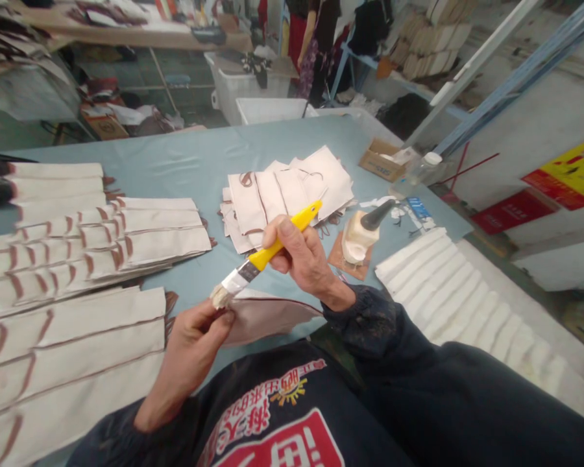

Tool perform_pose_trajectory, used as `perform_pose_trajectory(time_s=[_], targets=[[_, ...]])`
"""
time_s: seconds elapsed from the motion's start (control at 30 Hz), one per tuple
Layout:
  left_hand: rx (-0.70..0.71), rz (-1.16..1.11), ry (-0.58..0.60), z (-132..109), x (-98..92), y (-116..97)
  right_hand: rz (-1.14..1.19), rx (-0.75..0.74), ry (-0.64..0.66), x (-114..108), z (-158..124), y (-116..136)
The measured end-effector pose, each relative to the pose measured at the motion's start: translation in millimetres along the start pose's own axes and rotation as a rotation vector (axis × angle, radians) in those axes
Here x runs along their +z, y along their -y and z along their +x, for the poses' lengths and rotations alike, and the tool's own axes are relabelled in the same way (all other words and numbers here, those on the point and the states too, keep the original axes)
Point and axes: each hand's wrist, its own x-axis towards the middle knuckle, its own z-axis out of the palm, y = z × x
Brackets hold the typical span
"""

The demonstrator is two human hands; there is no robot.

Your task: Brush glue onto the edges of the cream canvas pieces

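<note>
A yellow-handled brush (263,254) is gripped in my right hand (304,259), its fingers closed round the handle and the bristles slanting down to the left. The bristle tips are just above the fingertips of my left hand (192,347). That hand pinches the left end of a pale fabric piece (267,319) with a dark edge, close to my body. Beyond my hands lies a pile of cream fabric pieces (282,191). To the right, a glue-smeared cream container (357,240) with a dark nozzle or handle stands on a brown board.
Overlapping rows of cream fabric pieces (156,227) cover the left of the blue-green table (175,155). White folded pieces (448,279) fan out at the right. A cardboard box (382,161) and a clear jar (425,167) stand at the back right; white bins are behind.
</note>
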Motion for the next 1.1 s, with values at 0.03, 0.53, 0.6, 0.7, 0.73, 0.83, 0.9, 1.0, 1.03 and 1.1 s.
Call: perform_pose_trajectory(time_s=[0.03,0.53,0.6,0.7,0.73,0.83,0.9,1.0,1.03,1.1], targets=[[-0.051,-0.049,0.02,1.6,-0.2,-0.3,-0.024,-0.018,-0.035,-1.1,-0.7,2.0],[-0.448,-0.494,0.179,5.8,3.3,-19.5,-0.779,-0.556,0.446,-34.0,-38.8,16.0],[-0.45,-0.502,0.166,6.3,6.2,-21.0,-0.842,-0.629,0.46,-32.4,-40.6,22.6],[-0.42,-0.506,0.146,7.0,9.5,-24.0,-0.841,-0.687,0.505,-23.2,-42.4,23.7],[-0.409,-0.505,0.143,7.0,9.9,-24.8,-0.824,-0.671,0.515,-20.7,-42.2,20.9],[-0.394,-0.485,0.115,6.2,8.8,-25.0,-0.804,-0.615,0.421,-22.7,-41.6,8.7],[-0.418,-0.477,0.079,5.3,7.0,-23.8,-0.847,-0.623,0.282,-30.7,-43.9,2.3],[-0.452,-0.485,0.041,4.5,5.6,-23.1,-0.898,-0.597,0.066,-38.1,-51.8,-4.5],[-0.451,-0.49,0.043,4.5,5.9,-23.8,-0.901,-0.559,0.014,-36.8,-54.3,-7.9],[-0.436,-0.497,0.063,5.1,7.4,-26.6,-0.902,-0.464,-0.042,-28.6,-57.1,-18.4]])
